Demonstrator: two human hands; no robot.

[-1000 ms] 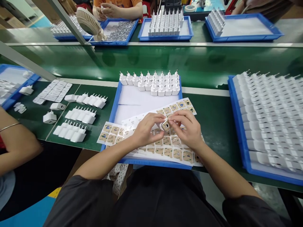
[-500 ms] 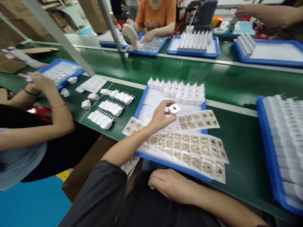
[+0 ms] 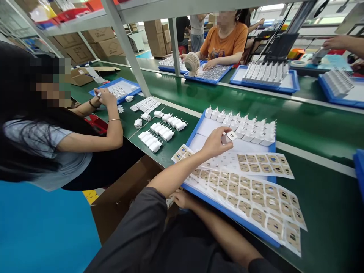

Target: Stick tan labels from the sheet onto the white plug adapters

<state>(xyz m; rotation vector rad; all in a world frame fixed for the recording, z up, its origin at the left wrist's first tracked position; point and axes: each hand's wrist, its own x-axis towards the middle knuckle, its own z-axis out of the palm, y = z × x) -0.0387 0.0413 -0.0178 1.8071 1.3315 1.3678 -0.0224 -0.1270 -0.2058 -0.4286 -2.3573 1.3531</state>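
Holding 1 white charger (image 3: 228, 137) in the left hand (image 3: 214, 145), between thumb and fingers, above the blue tray (image 3: 256, 232), with the slotted end in view and the pins hidden; could slip if pinched too lightly on smooth sides, and could drop onto the paper liner (image 3: 202, 141) or the stickers below.

Just beyond, near the same hand, standing pins-up in close rows, the upright chargers (image 3: 241, 128); could topple like dominoes if brushed by the knuckles or by a charger set down at a slant, because of the tight packing.

Nearer, lying loosely overlapped, the sticker sheets (image 3: 257, 184), reaching past the right rim onto the green bench (image 3: 327, 159); could slide, crease or snag under a dragging forearm, from being unsecured and overhanging.

Low beside the near rim, the right hand (image 3: 180, 199), partly in shadow; cannot fairly tell whether clenched, released or grasping something; could bump the tray from underneath if raised carelessly.

Farther left, lying in short rows on the bench, more chargers (image 3: 150, 141); could be nudged out of line by an elbow of the co-worker (image 3: 91, 146) seated close by.
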